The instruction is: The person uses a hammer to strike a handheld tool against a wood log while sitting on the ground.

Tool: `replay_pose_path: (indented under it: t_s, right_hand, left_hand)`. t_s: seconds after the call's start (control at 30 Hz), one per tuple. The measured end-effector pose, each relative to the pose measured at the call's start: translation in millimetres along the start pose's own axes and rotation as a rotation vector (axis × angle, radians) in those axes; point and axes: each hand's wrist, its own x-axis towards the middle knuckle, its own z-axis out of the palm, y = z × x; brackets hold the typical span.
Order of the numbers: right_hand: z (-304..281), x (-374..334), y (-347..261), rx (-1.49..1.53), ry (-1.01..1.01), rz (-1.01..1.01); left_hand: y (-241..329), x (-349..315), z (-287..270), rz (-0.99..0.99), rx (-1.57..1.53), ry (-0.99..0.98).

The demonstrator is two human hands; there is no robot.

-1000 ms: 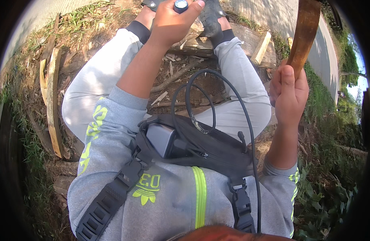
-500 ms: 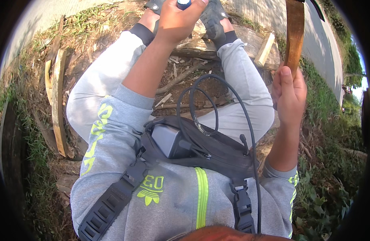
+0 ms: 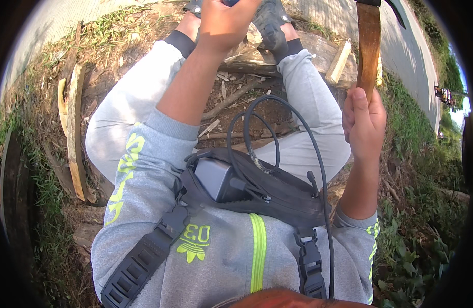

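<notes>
My left hand [image 3: 227, 23] is closed at the top edge, its fist wrapped round a dark blue handle [image 3: 230, 2]. Most of that tool is hidden by the hand or lies beyond the picture. My right hand [image 3: 366, 115], raised on the right, grips the lower end of a hammer [image 3: 369, 49] by its flat, slightly curved wooden handle. Its dark metal head, with a curved arm pointing right, is partly cut off at the top. A split piece of wood [image 3: 339, 62] leans on the log [image 3: 318, 54] left of the hammer.
Long wood strips [image 3: 75, 133] lie on the left. Sticks and chips [image 3: 226, 105] cover the soil between my legs. A black pouch [image 3: 272, 197] with a looping cable [image 3: 246, 136] sits at my waist. A paved road [image 3: 411, 66] runs beyond the grass.
My right hand and the hammer have shifted slightly left and down, showing more of its head. My left hand has risen a little, so less of the blue handle shows.
</notes>
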Motion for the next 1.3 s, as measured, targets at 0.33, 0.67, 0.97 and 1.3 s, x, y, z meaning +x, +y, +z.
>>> replay_pose_path:
  t_s: [0.33,0.67,0.97,1.3]
  right_hand:
    - [3,-1,2,-0.058,0.021,-0.019]
    - [11,11,-50,-0.622,0.025,-0.265]
    - [3,18,-65,-0.864,-0.043,-0.186]
    - [8,32,-67,-1.001,-0.105,-0.148]
  left_hand:
    - [-13,10,3,-0.043,0.041,-0.121]
    - [-15,8,17,0.058,0.218,-0.242]
    - [-7,13,27,0.081,0.292,-0.229]
    - [-22,-8,47,0.131,0.179,-0.172]
